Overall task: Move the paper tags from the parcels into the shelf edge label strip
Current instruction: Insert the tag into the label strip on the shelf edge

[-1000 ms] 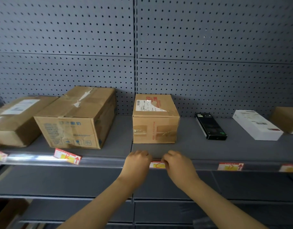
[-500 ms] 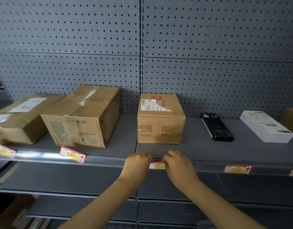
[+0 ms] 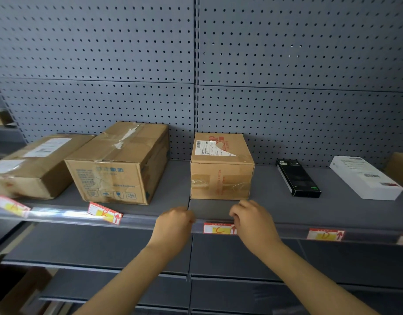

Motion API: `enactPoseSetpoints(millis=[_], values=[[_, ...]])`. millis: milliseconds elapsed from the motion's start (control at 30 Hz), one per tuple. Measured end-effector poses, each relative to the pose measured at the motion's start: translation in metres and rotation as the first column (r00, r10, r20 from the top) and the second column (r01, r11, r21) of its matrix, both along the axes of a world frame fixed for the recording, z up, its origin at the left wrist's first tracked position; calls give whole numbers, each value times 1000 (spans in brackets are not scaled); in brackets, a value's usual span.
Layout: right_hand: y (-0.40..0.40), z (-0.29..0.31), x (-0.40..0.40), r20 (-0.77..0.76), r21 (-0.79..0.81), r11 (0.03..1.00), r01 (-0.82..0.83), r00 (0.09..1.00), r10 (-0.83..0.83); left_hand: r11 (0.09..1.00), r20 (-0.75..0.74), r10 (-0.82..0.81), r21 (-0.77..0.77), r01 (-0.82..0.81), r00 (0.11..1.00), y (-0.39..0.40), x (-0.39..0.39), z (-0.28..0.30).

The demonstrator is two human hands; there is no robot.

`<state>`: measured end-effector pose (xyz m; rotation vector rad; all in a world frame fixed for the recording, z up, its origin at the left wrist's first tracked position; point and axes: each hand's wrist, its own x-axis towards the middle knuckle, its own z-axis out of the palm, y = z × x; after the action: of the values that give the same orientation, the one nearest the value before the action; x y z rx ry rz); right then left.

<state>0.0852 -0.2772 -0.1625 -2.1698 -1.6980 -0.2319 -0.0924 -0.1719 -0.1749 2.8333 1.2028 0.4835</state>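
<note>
The hands (image 3: pixel 215 226) have drawn apart, uncovering more of the C tag (image 3: pixel 218 228).

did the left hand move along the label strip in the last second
Yes. The left hand has slid left along the label strip, away from the C tag it was touching; a gap now shows between them.

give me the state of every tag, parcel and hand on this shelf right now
C tag: seated flat in the label strip
D tag: seated flat in the strip
K tag: tilted, sticking out of the strip
Far-left tag: tilted, blurred
Small parcel: taped shut, upright behind the C tag
Large parcel: taped shut
Left hand: fingers curled at the strip edge
Right hand: fingertips at the C tag's right end
</note>
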Motion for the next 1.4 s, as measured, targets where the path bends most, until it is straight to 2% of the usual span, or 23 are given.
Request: enactPoseSetpoints(millis=[200,333,467,633,733,800,1000,1167,1267,1400], values=[[26,-5,-48,7,-1,993,-122,992,122,997,-39,72,21,-71,997,8,-41,6],[56,-4,-93,-2,3,977,-211,977,211,991,-17,129,43,-128,992,34,-81,17],[86,-8,-137,-59,9,972,-233,971,233,984,34,173,41,-174,984,68,-131,24],[124,-11,-196,-141,14,987,-158,977,158,993,73,101,57,-105,992,114,-196,25],[144,-6,-228,-140,-8,995,-100,985,98,997,-80,27,81,-21,996,138,-218,28],[154,-3,-243,-140,-22,998,-53,989,50,993,-90,17,117,-6,996,151,-227,29],[162,-4,-264,-127,-48,998,35,991,-41,993,-166,-78,74,92,983,163,-230,22],[163,-2,-265,-124,-65,996,58,990,-65,993,-87,-57,95,65,995,162,-225,26],[165,-2,-266,-119,-62,996,63,990,-70,992,-128,-34,113,49,991,162,-222,27],[166,-1,-265,-98,-73,996,54,993,-61,998,-111,-58,8,59,992,162,-218,20]])
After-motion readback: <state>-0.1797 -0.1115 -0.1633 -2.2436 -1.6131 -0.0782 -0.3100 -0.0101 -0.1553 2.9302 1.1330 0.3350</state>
